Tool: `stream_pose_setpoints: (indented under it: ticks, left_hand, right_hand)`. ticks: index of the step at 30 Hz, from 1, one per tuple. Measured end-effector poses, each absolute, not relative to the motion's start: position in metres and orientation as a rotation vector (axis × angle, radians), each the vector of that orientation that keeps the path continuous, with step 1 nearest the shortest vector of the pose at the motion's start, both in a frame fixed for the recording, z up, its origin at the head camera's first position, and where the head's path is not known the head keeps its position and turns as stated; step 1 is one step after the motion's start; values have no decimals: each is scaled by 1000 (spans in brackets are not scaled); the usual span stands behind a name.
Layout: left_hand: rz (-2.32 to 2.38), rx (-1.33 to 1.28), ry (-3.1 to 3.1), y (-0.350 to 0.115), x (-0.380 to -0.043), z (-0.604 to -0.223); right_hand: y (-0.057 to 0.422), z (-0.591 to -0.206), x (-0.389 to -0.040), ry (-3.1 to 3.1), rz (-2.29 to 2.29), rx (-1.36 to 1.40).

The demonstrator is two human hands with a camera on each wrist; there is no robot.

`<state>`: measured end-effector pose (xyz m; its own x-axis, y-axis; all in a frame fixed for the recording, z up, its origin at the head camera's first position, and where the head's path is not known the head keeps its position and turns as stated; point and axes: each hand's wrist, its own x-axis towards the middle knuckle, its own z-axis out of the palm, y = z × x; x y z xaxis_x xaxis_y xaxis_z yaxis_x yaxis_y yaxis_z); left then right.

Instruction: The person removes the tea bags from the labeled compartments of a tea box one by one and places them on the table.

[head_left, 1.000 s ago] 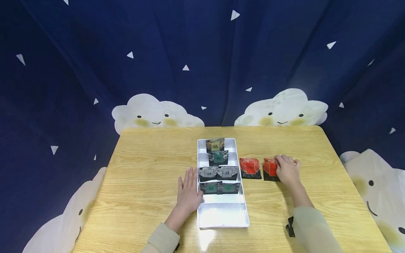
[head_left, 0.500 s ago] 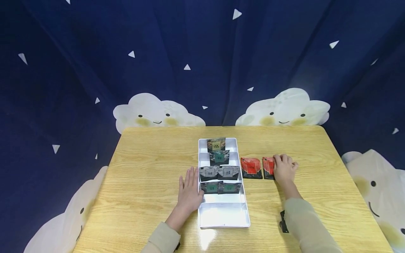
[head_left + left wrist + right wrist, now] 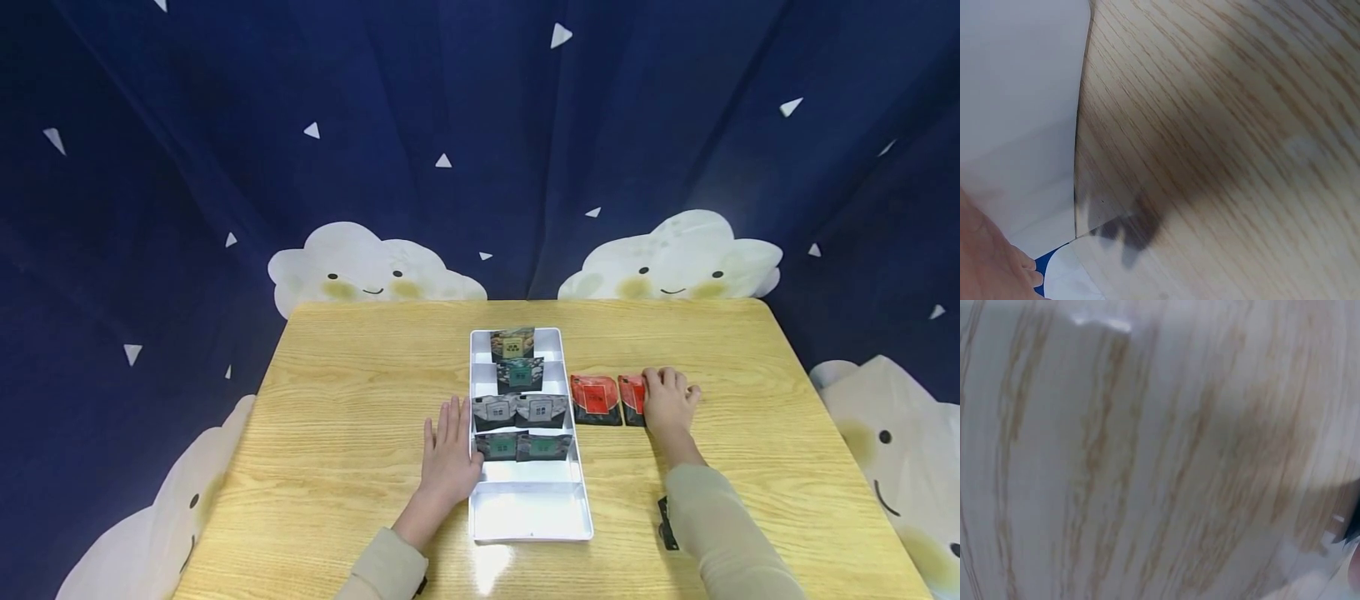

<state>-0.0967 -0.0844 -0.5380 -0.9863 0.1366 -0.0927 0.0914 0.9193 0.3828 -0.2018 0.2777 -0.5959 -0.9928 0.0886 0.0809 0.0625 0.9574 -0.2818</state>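
Note:
A white divided tray lies lengthwise on the table. Two grey sachets share its middle compartment. Two green-labelled sachets stand below them, with single sachets in the far compartments. Against the tray's left wall lies my left hand, fingers extended and thumb at the rim. To the tray's right is a flat red-and-black sachet. Beside it my right hand, fingers bent, grips the right part of a second red-and-black sachet. That hand hides much of this sachet; its wrist view shows mostly wood.
The wooden table stretches out on both sides of the tray. Behind it hangs a dark blue curtain with white triangles and clouds. A black device sits at the right sleeve.
My right hand has moved left, and the sachet under it has slid slightly toward the other red one. My left hand stays at the tray.

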Motion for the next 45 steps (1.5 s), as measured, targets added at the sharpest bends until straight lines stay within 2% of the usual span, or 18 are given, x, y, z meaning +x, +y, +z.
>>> stream_pose_setpoints:
  ticks: [28, 36, 45]
  left_hand:
    - [530, 187, 2973, -85, -96, -538]
    - [506, 190, 2986, -86, -95, -540]
    - [494, 181, 2996, -84, -96, -540]
  right_hand:
    - [273, -579, -203, -2938, 515, -144]
    - [247, -551, -192, -2617, 609, 11]
    - [204, -519, -161, -2328, 702, 325]
